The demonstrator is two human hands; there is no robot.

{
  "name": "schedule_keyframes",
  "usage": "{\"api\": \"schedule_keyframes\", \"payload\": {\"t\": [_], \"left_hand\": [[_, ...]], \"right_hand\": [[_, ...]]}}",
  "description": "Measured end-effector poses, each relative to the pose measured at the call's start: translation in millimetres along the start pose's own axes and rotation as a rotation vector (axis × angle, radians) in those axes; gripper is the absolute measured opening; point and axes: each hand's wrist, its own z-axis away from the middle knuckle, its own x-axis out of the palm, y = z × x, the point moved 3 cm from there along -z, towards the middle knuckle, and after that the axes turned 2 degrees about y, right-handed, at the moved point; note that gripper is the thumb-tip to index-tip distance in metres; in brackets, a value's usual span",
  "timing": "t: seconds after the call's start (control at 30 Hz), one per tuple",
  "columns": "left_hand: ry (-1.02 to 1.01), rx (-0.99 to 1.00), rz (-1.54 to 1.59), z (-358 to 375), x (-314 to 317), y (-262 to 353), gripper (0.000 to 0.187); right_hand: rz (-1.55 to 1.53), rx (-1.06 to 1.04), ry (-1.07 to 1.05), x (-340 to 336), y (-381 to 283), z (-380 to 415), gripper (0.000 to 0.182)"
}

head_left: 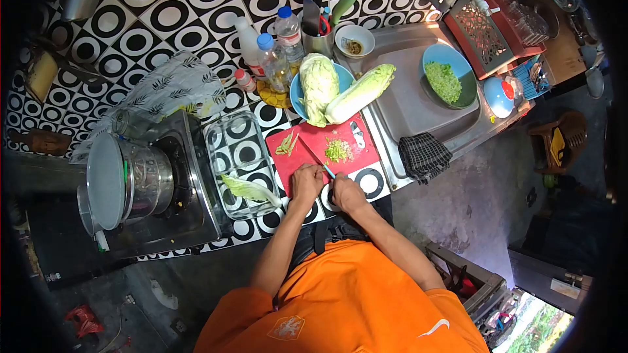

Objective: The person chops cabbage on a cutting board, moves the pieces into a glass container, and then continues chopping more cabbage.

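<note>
In the head view, my right hand (348, 193) is closed around the light blue handle of a kitchen knife (329, 170), its blade slanting up and left across a red cutting board (286, 165). Close beside it, my left hand (306, 184) rests on the board with its fingers curled and pressed together; whatever lies under them is hidden. Chopped pale-green vegetable (338, 150) is heaped to the right of the blade. A few green strips (286, 144) lie to its left. Behind the board, a blue bowl (296, 96) bears a cabbage (318, 86) and a napa cabbage (361, 94).
A glass dish (210, 160) with a cabbage leaf (250, 190) stands left of the board, before a stove with a pot (149, 180). Bottles (273, 62) stand behind. On the right, the sink (399, 82) holds a bowl of chopped greens (443, 82); a checked cloth (424, 157) drapes its edge.
</note>
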Motion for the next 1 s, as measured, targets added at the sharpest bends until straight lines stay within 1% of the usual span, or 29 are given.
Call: {"api": "schedule_keyframes", "payload": {"t": [0.1,0.2,0.3,0.4,0.5,0.53,0.6,0.63,0.7,0.9,1.0], "left_hand": [[0.028,-0.033,-0.015,1.5,-2.5,-0.1,0.011],[0.034,-0.041,-0.03,0.6,-2.7,-1.1,0.011],[0.027,-0.066,-0.023,0.5,-0.7,0.3,0.011],[0.021,-0.069,-0.029,-0.6,1.5,-0.2,0.011],[0.035,-0.035,-0.022,-0.6,3.8,-1.9,0.011],[0.043,-0.018,-0.017,-0.4,3.7,-1.8,0.011],[-0.02,-0.034,-0.006,0.2,3.3,-0.7,0.013],[-0.05,-0.039,-0.002,-0.5,1.8,1.1,0.014],[-0.043,-0.038,0.014,0.2,-2.2,5.0,0.014],[-0.031,-0.045,0.045,0.7,-3.7,5.8,0.014],[-0.023,-0.033,0.037,1.0,-1.6,5.3,0.014]], "right_hand": [[-0.024,-0.001,-0.022,-11.9,-3.6,4.7,0.025],[0.049,0.036,-0.126,-34.0,-15.3,20.6,0.032],[0.04,0.047,-0.132,-28.3,-7.3,28.8,0.037],[0.02,0.067,-0.113,-9.3,4.3,28.7,0.039],[0.009,0.094,-0.105,2.8,10.1,22.1,0.037],[0.002,0.058,-0.072,4.4,9.5,19.8,0.033],[-0.01,-0.012,-0.001,5.1,7.9,14.4,0.03],[-0.013,-0.005,0.005,6.2,7.3,10.8,0.029],[-0.017,0.002,0.015,5.7,3.1,4.0,0.029],[-0.024,-0.022,-0.003,-11.6,-2.7,13.0,0.026],[0.015,-0.039,-0.082,-25.3,-5.7,28.2,0.027]]}}
